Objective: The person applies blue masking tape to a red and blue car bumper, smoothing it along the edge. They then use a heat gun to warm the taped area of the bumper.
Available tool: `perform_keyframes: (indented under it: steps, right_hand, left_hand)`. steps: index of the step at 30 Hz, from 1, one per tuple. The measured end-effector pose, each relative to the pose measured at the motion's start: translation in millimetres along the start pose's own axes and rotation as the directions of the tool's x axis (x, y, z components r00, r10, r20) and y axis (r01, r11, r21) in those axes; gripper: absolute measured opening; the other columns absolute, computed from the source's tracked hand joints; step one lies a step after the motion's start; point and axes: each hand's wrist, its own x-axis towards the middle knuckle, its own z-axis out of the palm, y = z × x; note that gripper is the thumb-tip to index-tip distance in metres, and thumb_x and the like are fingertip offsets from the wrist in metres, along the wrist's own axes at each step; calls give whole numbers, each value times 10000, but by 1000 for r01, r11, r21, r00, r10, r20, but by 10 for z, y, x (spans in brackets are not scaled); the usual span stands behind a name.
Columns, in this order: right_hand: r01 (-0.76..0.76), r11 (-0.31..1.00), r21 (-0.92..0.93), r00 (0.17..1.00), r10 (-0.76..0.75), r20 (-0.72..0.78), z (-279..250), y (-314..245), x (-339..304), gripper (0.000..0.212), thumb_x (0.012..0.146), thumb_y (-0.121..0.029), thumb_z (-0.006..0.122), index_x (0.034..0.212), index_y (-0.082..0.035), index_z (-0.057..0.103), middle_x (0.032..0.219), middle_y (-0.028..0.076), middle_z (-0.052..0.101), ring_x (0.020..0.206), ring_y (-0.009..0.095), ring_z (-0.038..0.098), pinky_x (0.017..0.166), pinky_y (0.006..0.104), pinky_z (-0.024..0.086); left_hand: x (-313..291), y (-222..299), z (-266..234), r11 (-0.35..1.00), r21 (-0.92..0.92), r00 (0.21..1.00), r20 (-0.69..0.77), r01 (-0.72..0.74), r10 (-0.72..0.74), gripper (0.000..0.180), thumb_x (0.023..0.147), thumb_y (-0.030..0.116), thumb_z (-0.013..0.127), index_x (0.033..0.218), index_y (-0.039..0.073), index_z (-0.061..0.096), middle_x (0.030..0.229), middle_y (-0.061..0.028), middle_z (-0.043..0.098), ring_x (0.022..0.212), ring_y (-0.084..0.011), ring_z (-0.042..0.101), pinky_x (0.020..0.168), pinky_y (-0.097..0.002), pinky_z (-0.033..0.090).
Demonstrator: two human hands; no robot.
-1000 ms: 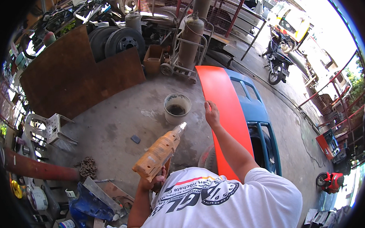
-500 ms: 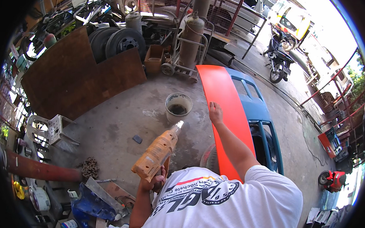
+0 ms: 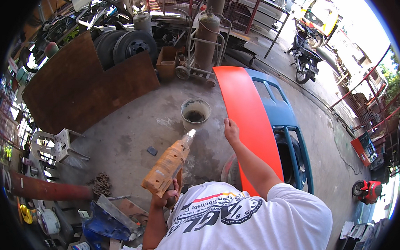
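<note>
My left hand (image 3: 173, 195) is wrapped round the handle of a heat gun (image 3: 167, 164), which has a worn orange body and a pale metal nozzle. The nozzle tilts up and away, toward a bucket on the floor. My right hand (image 3: 231, 131) is at the left edge of a long panel (image 3: 253, 127) with a smooth, bright orange-red face. Its fingers look curled together, and whatever may be between them is hidden. Along its right side the panel joins a blue part (image 3: 282, 108) with openings. A tyre (image 3: 230, 172) shows beneath it.
A white bucket (image 3: 187, 118) with dark liquid stands ahead. A small dark block (image 3: 152, 151) lies on the concrete. Left are a white plastic chair (image 3: 67, 143), a brown board (image 3: 77, 94) and a red cylinder (image 3: 48, 185). A gas-bottle trolley (image 3: 207, 41) stands at the far side.
My right hand has drawn slightly back and left along the panel's edge, and its fingers look more curled. The heat gun has shifted a little left. The view has moved slightly.
</note>
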Motion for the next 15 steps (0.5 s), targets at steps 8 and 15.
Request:
perform_keyframes:
  steps: [8,15]
  right_hand:
    - [-39,980,197,999,41,-7,-242,144,-422,419,1018,-388,519,885,-8,636,754,157,622,716,296,600,687,407,467]
    - [-359,818,450,906,189,380,-182,521,-1315,408,1060,-363,479,1101,-2,665,968,59,695,752,148,671,700,305,522]
  left_hand:
    - [-96,-39,162,999,28,997,63,-43,41,446,721,55,711,1134,22,544,853,-65,616,735,-167,620,654,-306,532]
    - [-219,-23,479,990,129,998,37,-58,53,440,711,29,714,1124,23,561,862,-73,624,769,-178,631,694,-306,532]
